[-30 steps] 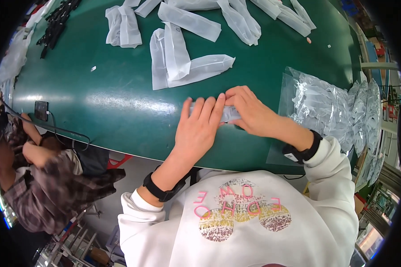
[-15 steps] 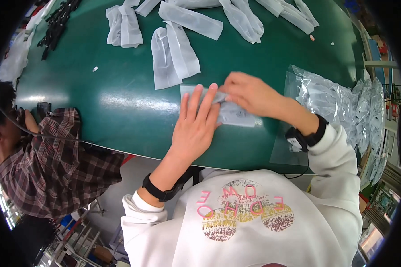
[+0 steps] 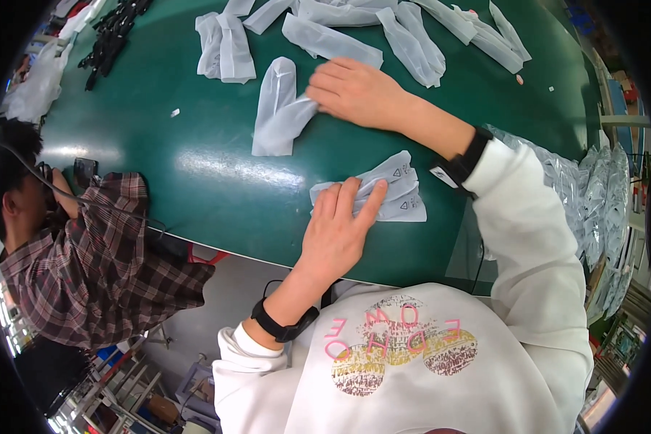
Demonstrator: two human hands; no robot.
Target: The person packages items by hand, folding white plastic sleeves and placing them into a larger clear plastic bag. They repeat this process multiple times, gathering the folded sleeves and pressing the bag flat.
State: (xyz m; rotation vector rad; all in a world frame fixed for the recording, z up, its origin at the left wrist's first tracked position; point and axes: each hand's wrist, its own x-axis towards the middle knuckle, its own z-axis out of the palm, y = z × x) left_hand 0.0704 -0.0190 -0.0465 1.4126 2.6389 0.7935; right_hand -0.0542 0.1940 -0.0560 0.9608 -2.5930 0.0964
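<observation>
A folded frosted plastic bag [image 3: 403, 189] with small dark printed marks lies on the green table close to me. My left hand [image 3: 334, 235] rests on its left part, fingers stretched out and lying on the plastic. Farther away, my right hand [image 3: 358, 94] has its fingertips closed on the upper right end of another folded frosted bag [image 3: 276, 119]. That end bends up toward the fingers, while the rest of this bag lies on the table. My right fingertips are partly blurred.
Several more frosted bags [image 3: 333, 40] lie along the far side of the green table [image 3: 188, 137]. Clear plastic packs [image 3: 568, 173] are piled at the right edge. Dark strap-like items [image 3: 114, 43] lie at the far left. A person in a plaid shirt [image 3: 101, 267] sits at the left.
My right hand has left the near bag and moved away and left to the other bag, pulling up its end. My left hand stays on the near bag, whose right side is now uncovered.
</observation>
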